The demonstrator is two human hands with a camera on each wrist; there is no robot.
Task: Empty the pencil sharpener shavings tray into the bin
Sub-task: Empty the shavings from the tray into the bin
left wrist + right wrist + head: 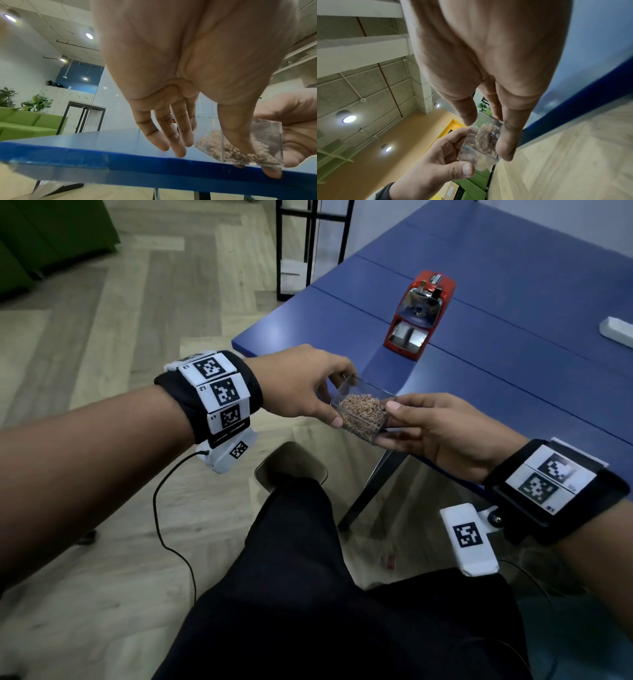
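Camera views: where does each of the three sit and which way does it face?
Head: looks down at left hand, right hand, tray, forearms, legs.
Left wrist: under the palm, facing table, tray.
Right wrist: along the palm, tilted toward the ceiling, tray.
All share the tray, held by both hands.

The head view is dim and bluish, darkest over the trousers at the bottom, with straight floor lines bowing toward the edges. Both wrist views are brighter, lit by round ceiling lights (89,35) that flare white. The bench edge (120,161) is smeared at lower left, and the palms close to each lens are soft.
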